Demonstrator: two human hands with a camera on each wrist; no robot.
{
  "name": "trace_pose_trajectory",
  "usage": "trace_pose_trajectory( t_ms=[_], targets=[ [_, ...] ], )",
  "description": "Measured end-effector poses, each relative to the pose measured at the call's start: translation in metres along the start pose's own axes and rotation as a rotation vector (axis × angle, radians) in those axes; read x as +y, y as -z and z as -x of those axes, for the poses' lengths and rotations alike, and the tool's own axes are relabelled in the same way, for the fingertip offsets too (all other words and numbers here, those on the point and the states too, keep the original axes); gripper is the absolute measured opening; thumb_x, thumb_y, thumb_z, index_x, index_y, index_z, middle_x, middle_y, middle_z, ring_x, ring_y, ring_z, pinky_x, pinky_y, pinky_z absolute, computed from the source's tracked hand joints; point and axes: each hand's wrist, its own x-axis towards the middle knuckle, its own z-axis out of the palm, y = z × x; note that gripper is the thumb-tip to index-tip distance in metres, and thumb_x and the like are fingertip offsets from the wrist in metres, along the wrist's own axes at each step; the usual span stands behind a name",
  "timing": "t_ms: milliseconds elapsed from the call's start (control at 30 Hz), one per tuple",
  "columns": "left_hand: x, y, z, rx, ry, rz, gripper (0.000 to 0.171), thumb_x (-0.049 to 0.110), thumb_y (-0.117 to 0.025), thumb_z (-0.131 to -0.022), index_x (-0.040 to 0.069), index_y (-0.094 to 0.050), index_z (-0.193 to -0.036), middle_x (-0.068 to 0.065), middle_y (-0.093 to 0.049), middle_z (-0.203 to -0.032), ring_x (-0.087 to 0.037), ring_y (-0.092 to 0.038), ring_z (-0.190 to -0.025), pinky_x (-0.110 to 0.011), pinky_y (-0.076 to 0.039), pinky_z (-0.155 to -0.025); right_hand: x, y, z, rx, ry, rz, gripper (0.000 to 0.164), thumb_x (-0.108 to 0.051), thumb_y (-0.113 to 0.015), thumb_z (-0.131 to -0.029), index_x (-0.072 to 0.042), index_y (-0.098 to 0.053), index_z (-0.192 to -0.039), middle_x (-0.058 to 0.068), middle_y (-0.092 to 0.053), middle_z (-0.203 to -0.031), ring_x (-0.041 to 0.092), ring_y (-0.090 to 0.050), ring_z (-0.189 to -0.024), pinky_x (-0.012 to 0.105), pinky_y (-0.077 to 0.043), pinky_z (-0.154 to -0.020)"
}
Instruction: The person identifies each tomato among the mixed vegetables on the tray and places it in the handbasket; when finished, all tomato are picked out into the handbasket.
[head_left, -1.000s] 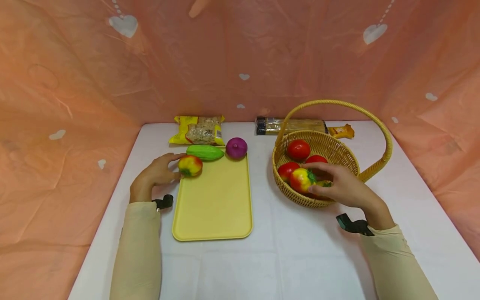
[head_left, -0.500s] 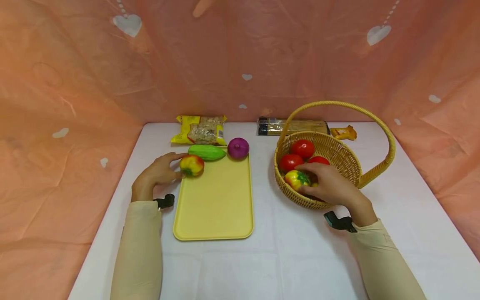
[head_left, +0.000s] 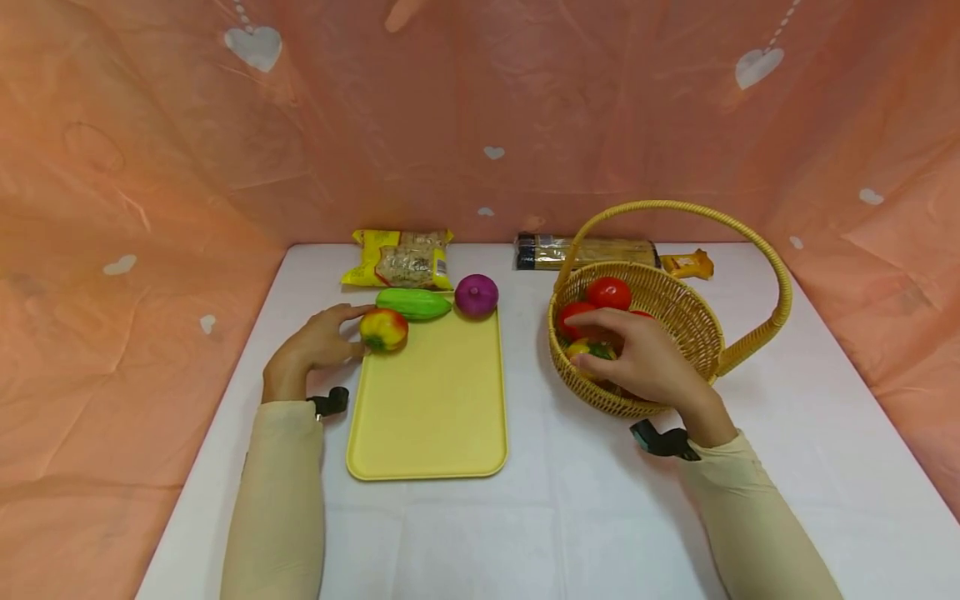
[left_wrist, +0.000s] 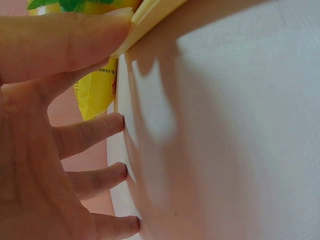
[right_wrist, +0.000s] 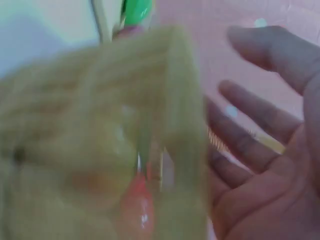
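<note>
In the head view my left hand (head_left: 318, 337) rests at the left edge of the yellow tray (head_left: 427, 408), beside a red-and-yellow fruit with a green top (head_left: 384, 330). The left wrist view shows the thumb on the tray's rim and the other fingers spread, their tips touching the tabletop. My right hand (head_left: 641, 350) reaches over the wicker basket (head_left: 693, 321), its fingers apart above another red-and-yellow fruit (head_left: 592, 350), partly hidden by that hand. Behind it lie red tomatoes (head_left: 609, 292). The right wrist view is blurred, with nothing between the fingers (right_wrist: 250, 145).
On the tray's far end lie a green ridged vegetable (head_left: 412, 304) and a purple onion (head_left: 476, 296). Farther back are a yellow food packet (head_left: 401, 260), a dark-ended pack of sticks or noodles (head_left: 600, 252) and a small orange packet (head_left: 687, 264). The basket's tall handle (head_left: 780, 292) arches over it.
My right hand has moved left across the basket and its fingers have spread. The fruit under it has shifted left, and a tomato has shifted back. The left hand has stayed in place.
</note>
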Motion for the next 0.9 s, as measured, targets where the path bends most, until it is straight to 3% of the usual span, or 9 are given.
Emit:
trace_pose_trajectory(
  t_ms=[167, 433, 767, 900],
  targets=[
    [-0.001, 0.001, 0.001, 0.011, -0.005, 0.004, 0.078, 0.017, -0.073, -0.094, 0.010, -0.046, -0.166, -0.031, -0.037, -0.171, -0.055, -0.029, -0.160, -0.074, -0.021, -0.131, -0.019, -0.024, -0.022, -0.024, 0.101, -0.190, 0.043, -0.017, -0.089, -0.092, -0.016, -0.077, -0.133, 0.003, -0.078, -0.128, 0.025, -0.076, -0.117, 0.051, -0.062, -0.105],
    [-0.001, 0.001, 0.001, 0.003, 0.013, 0.020, 0.078, 0.016, -0.073, -0.093, 0.011, -0.047, -0.166, -0.033, -0.033, -0.172, -0.056, -0.027, -0.160, -0.076, -0.021, -0.130, -0.045, -0.070, -0.069, -0.110, 0.171, -0.337, 0.045, -0.018, -0.089, -0.092, -0.013, -0.077, -0.135, 0.004, -0.077, -0.131, 0.037, -0.073, -0.124, 0.045, -0.059, -0.112],
    [0.000, 0.000, 0.000, 0.013, 0.000, 0.017, 0.078, 0.017, -0.073, -0.094, 0.009, -0.045, -0.167, -0.032, -0.035, -0.172, -0.056, -0.027, -0.160, -0.073, -0.020, -0.131, -0.069, -0.122, -0.127, -0.148, 0.334, -0.312, 0.046, -0.014, -0.087, -0.093, 0.002, -0.074, -0.134, 0.020, -0.076, -0.133, 0.039, -0.073, -0.122, 0.042, -0.060, -0.110],
    [-0.001, 0.000, -0.001, 0.017, -0.011, 0.015, 0.078, 0.018, -0.074, -0.094, 0.009, -0.046, -0.166, -0.032, -0.035, -0.172, -0.056, -0.027, -0.161, -0.073, -0.021, -0.131, -0.079, -0.135, -0.146, -0.149, 0.378, -0.223, 0.047, -0.014, -0.087, -0.094, -0.001, -0.073, -0.137, 0.015, -0.075, -0.138, 0.032, -0.070, -0.130, 0.040, -0.056, -0.115]
  ],
)
